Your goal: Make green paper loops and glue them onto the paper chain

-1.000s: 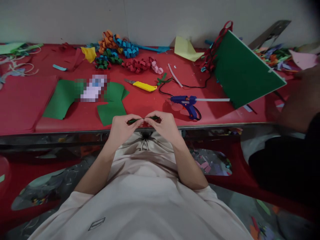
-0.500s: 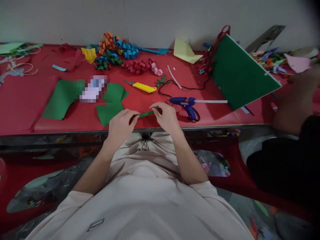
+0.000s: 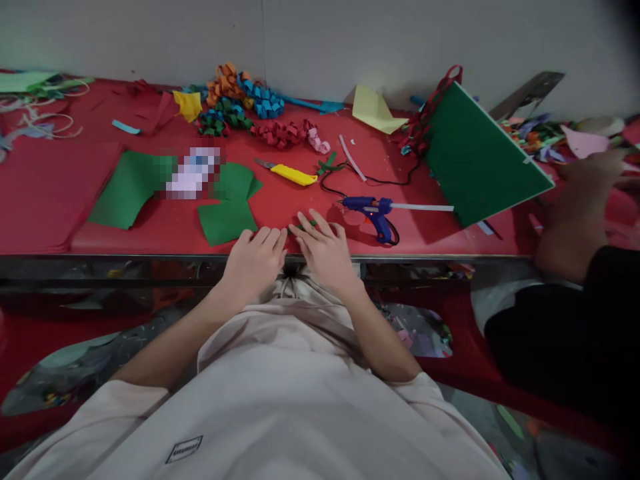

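Observation:
Close together at the table's front edge are my two hands. A narrow green paper strip (image 3: 314, 223) shows in small part among the fingers of my right hand (image 3: 327, 253), which are partly spread with the thumb bent in under them. My left hand (image 3: 255, 261) is closed, its fingers bent and pressed together; whatever lies in them is hidden. Left of the hands are cut green paper sheets (image 3: 227, 220). To the right lies a blue glue gun (image 3: 373, 210) with a white glue stick in its back. A yellow utility knife (image 3: 295, 175) rests farther in, blade out.
Curled paper garlands (image 3: 265, 100) sit along the back. A green board (image 3: 485, 157) leans at the right, near another person's arm (image 3: 575, 220). A red paper stack (image 3: 45, 193) and a blurred phone-like object (image 3: 195, 173) lie left. The glue gun's black cord (image 3: 395, 181) crosses the table.
My hands have come together, and the green strip stretched between them is now mostly hidden. My right fingers have spread somewhat. The view has shifted slightly.

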`<state>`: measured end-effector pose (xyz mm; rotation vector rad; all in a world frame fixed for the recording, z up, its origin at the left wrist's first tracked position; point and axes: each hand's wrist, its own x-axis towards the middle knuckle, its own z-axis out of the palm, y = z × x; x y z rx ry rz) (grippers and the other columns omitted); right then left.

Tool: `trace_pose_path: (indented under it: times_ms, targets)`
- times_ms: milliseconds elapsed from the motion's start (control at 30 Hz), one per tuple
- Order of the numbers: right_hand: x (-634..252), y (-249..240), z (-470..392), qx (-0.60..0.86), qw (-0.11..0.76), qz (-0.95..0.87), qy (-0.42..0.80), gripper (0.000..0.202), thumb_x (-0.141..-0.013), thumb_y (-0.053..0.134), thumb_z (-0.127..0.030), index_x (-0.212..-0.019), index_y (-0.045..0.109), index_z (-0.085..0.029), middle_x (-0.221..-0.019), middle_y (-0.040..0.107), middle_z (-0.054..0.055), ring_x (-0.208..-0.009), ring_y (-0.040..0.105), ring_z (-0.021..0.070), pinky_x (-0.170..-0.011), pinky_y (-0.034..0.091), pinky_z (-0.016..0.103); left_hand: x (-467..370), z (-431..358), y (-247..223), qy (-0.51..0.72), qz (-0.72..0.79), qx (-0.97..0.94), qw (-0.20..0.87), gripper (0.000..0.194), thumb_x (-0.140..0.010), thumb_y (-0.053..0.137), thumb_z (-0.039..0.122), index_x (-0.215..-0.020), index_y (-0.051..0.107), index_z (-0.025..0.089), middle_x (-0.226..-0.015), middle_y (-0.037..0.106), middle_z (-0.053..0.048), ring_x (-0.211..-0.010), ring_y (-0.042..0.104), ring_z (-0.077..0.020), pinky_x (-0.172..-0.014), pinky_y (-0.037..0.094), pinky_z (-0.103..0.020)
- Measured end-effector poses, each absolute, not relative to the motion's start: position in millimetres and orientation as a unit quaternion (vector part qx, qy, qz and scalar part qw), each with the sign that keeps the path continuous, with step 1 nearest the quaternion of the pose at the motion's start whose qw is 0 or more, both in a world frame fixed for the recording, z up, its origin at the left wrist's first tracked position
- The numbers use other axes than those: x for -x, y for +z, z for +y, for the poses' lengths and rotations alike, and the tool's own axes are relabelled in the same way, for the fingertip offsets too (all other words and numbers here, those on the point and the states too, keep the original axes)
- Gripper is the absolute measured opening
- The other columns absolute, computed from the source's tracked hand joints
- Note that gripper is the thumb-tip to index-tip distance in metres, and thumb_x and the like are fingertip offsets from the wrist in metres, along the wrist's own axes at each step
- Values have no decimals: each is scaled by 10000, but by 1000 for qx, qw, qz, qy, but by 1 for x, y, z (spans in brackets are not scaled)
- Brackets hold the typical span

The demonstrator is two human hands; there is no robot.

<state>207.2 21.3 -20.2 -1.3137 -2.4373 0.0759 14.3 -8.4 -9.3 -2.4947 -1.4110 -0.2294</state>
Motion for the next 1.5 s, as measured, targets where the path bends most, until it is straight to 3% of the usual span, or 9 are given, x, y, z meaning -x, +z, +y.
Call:
trace_pose_path:
  times_ms: [167,400,500,600,767,1067,1267,1400,1500]
  targets:
    - [-212,-25,24,498,198,-844,29,480,-1097,272,-282,-1469,569,-216,-1596,488,64,-1549,350,245,-1152,379,516,-10,-12,-12,-79,-483,863,126,479,-1052,354,212,-1476,510,54,-1271,674,-209,-1136,602,-326,-822,415,-476]
    - [-207,-31,24,541,225,-809,43,494,-1093,276,-261,-1468,567,-126,-1554,532,131,-1504,436,256,-1180,379,479,-14,-14,-9,-120,-509,846,104,454,-1048,393,249,-1430,568,79,-1243,698,-206,-1134,627,-329,-855,435,-480]
    - [-203,-31,23,546,213,-809,38,508,-1089,266,-242,-1480,544,-73,-1567,512,151,-1521,409,283,-1205,348,475,-30,-9,-12,-147,-534,827,93,468,-1041,388,245,-1440,562,73,-1351,659,-220,-1231,604,-349,-946,446,-513]
    - [-201,-30,21,554,197,-808,42,525,-1087,246,-232,-1495,518,-43,-1589,479,164,-1533,388,294,-1225,324,476,-50,-2,-21,-160,-517,837,76,513,-1022,376,207,-1485,507,29,-1530,531,-213,-1411,502,-338,-1126,394,-522]
    - [-203,-30,20,557,212,-801,59,523,-1083,258,-247,-1505,519,-84,-1593,479,149,-1534,389,271,-1237,320,470,-51,-6,-33,-188,-515,835,39,539,-1038,368,255,-1526,470,47,-1587,465,-187,-1489,444,-313,-1252,307,-503]
    - [-202,-26,17,552,216,-803,58,510,-1082,272,-265,-1488,553,-136,-1591,486,135,-1532,392,281,-1224,348,495,-11,-17,-26,-183,-513,837,54,452,-1019,388,142,-1406,618,99,-1455,607,-168,-1363,594,-300,-1191,435,-502]
    - [-204,-27,17,553,206,-806,51,517,-1087,260,-274,-1505,533,-137,-1607,464,130,-1541,377,274,-1230,341,483,4,-34,-21,-169,-514,837,78,431,-1008,423,129,-1387,618,69,-1439,621,-187,-1354,599,-314,-1166,457,-486]
    - [-207,-27,18,546,201,-812,42,515,-1089,259,-275,-1517,516,-152,-1615,456,133,-1536,385,272,-1216,357,488,4,-31,-9,-178,-534,821,92,358,-1010,435,139,-1247,697,85,-1220,743,-176,-1184,687,-313,-1013,542,-461]
    - [-210,-24,20,533,185,-825,38,503,-1089,273,-274,-1513,521,-167,-1613,463,135,-1527,397,281,-1186,392,492,-3,-10,-4,-195,-540,815,82,315,-1007,505,214,-1241,697,125,-1157,729,-157,-1095,665,-311,-922,553,-445]
